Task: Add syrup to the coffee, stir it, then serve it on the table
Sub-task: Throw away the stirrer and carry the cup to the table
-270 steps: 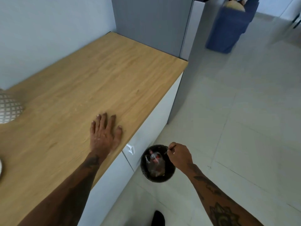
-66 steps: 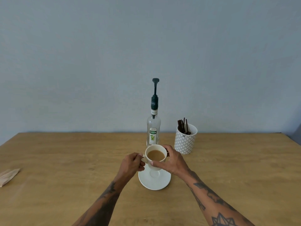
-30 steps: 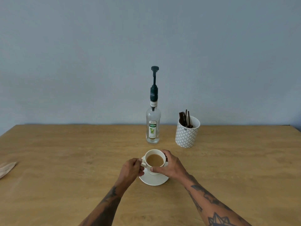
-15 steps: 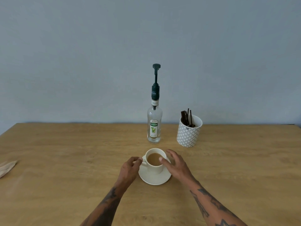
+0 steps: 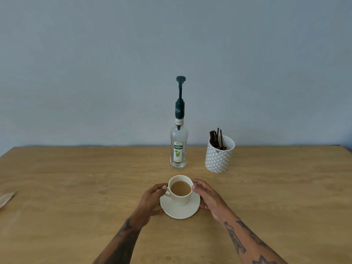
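A cream cup of milky coffee (image 5: 180, 189) stands on a cream saucer (image 5: 180, 211) on the wooden table (image 5: 76, 187), in front of me. My left hand (image 5: 151, 201) is at the saucer's left edge, fingers curled by the cup handle and thumb at the rim. My right hand (image 5: 207, 197) cups the right edge, with a fingertip touching the cup wall. Behind the cup stands the clear syrup bottle (image 5: 178, 149) with a dark green pump, upright and untouched.
A white patterned holder (image 5: 219, 157) with several dark stir sticks stands to the right of the bottle. A beige paper wrapper (image 5: 5, 198) lies at the table's left edge. A plain grey wall runs along the table's far side.
The cup went down onto the saucer and both hands let go of it. They have since moved in to the saucer's two sides.
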